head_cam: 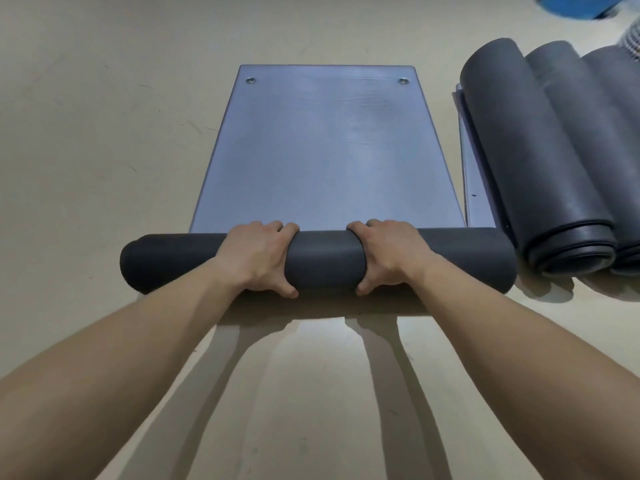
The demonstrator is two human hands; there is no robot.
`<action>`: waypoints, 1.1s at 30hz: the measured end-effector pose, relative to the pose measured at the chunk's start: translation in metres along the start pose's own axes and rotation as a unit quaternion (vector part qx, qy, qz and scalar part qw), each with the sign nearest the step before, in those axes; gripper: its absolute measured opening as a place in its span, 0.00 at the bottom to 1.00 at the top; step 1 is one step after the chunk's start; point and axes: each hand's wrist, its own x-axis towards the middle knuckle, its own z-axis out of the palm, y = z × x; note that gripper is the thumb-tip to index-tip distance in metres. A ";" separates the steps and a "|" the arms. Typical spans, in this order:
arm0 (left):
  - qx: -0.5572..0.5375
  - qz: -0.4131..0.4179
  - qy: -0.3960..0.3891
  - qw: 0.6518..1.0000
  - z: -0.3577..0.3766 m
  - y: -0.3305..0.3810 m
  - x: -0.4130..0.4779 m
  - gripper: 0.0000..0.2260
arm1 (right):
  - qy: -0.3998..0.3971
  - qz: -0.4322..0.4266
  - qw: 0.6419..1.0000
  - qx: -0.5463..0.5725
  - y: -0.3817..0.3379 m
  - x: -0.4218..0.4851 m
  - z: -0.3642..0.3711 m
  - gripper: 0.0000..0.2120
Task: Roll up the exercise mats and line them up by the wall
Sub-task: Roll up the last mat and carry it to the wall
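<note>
A grey exercise mat lies flat on the floor ahead of me, with two metal eyelets at its far corners. Its near end is wound into a dark roll lying crosswise. My left hand grips the roll left of its middle, fingers over the top and thumb underneath. My right hand grips it right of the middle in the same way. Three rolled grey mats lie side by side to the right, their ends facing me.
A thin flat strip of another mat shows under the nearest rolled mat at the right. A blue object sits at the top right corner, with a white ribbed thing beside it. Beige floor surrounds the mats.
</note>
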 end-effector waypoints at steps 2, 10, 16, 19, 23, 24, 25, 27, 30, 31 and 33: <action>-0.022 0.027 -0.078 0.996 -0.005 0.002 -0.003 0.47 | -0.045 0.001 0.998 0.035 -0.001 -0.014 0.004 0.56; -0.009 0.030 -0.021 0.999 0.010 0.004 -0.009 0.58 | 0.015 0.020 1.000 0.015 -0.002 -0.023 0.035 0.59; 0.004 0.048 0.009 0.999 0.016 -0.006 0.002 0.54 | 0.051 0.016 0.999 -0.002 -0.003 -0.009 0.032 0.62; -0.029 0.055 -0.036 0.997 0.004 -0.011 0.015 0.56 | 0.102 0.035 0.993 -0.042 -0.011 -0.011 0.044 0.57; -0.054 0.025 -0.049 0.997 0.004 -0.008 0.008 0.55 | 0.047 -0.015 0.998 -0.029 -0.005 -0.001 0.009 0.46; -0.071 0.023 -0.064 0.995 0.003 -0.008 0.006 0.54 | 0.025 -0.028 0.999 -0.024 -0.005 -0.002 0.005 0.45; -0.091 0.024 -0.095 0.991 0.001 -0.010 0.003 0.52 | -0.006 -0.039 0.999 -0.010 -0.007 -0.004 0.001 0.46; -0.143 0.017 -0.165 0.976 -0.001 -0.015 -0.003 0.49 | -0.058 -0.047 0.997 0.021 -0.012 -0.009 -0.004 0.48; -0.226 -0.006 -0.214 0.950 -0.002 -0.021 0.001 0.47 | 0.019 -0.043 0.999 -0.016 -0.022 -0.021 0.008 0.56; -0.259 -0.017 -0.225 0.939 -0.004 -0.024 0.005 0.47 | 0.050 -0.032 0.998 -0.035 -0.025 -0.027 0.015 0.58; -0.282 -0.023 -0.239 0.929 -0.007 -0.025 0.009 0.46 | 0.082 -0.023 0.995 -0.057 -0.029 -0.036 0.031 0.59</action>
